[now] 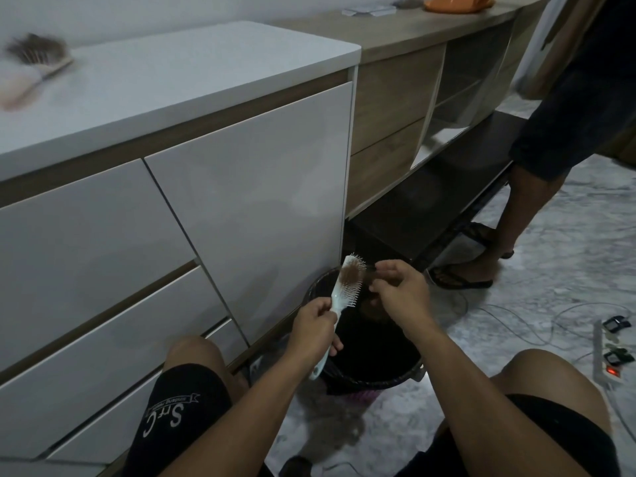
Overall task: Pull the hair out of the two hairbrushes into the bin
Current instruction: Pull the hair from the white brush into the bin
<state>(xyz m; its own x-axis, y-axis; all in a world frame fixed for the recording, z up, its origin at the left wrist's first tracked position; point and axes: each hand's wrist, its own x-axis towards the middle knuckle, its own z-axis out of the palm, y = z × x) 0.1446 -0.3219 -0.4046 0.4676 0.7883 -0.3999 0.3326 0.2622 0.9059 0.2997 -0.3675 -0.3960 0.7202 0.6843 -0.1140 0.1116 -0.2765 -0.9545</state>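
1. The left hand (315, 325) has its grip clamped around the handle of a white hairbrush (344, 287), holding it tilted over the black bin (370, 339), which stands on the floor against the white cabinet (172, 218).
2. The right hand (401, 290) has its fingertips pinched together on strands of hair beside the bristles, above the bin's opening.
3. A brown mat of hair (350, 275) clings to the upper part of the brush head; the lower bristles look mostly bare.
4. Judged from this, the hair is light, soft and tangled. It will likely stretch and snag on the pins rather than lift cleanly, so taking it near the bristle roots at the mat's edge seems best.
5. The brush looks stiff and light; holding the handle leaves the head free.
6. The second hairbrush (38, 58), also full of hair, lies on the counter (192, 77) at far left, well apart from the bin and blurred.
7. The bin's inside is dark, though a brownish clump seems to lie in it. How much hair the right fingers hold is hard to make out.
8. Another person's legs (523, 201) stand at right, cut off above.
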